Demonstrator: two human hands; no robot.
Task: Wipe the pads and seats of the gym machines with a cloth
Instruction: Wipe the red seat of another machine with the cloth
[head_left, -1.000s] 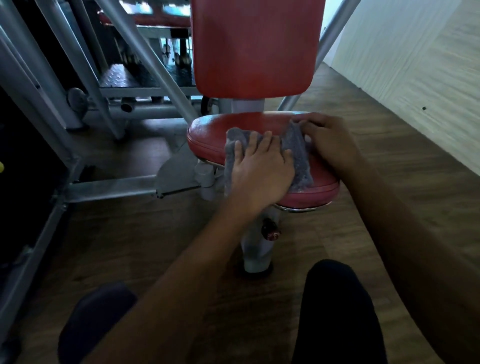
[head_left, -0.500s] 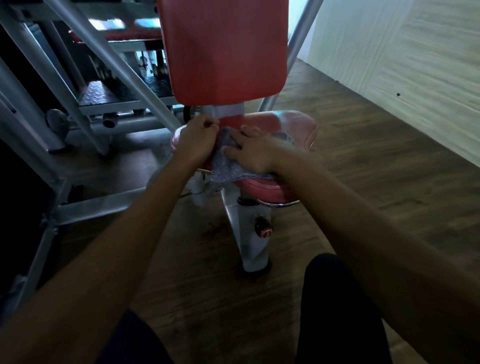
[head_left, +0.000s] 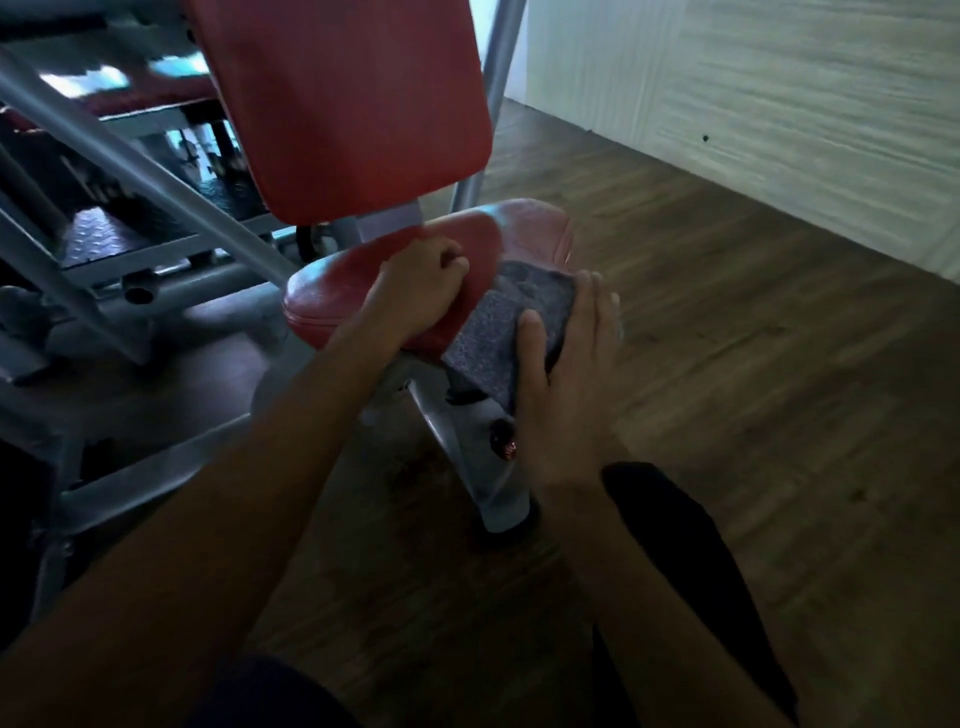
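Under our right hand (head_left: 566, 374), palm flat and fingers straight, the grey cloth (head_left: 511, 325) lay pressed against the seat (head_left: 332, 296). It was draped over the seat's near right edge, with a corner hanging below the rim. We held it by pressure alone; the thumb lay along the fabric rather than pinching it. Just left of that grip, our left hand (head_left: 423, 291) rested on the red cushion with its fingers curled into a fist, and we could see nothing held in it. Most of the bare cushion stretched away to the left of the cloth and slightly beyond it, its long axis running across us. We judged that a stroke would have to travel leftward, and the fist sat squarely in that path. Above and beyond both hands stood the back pad (head_left: 343, 104), upright and apart from the cloth.
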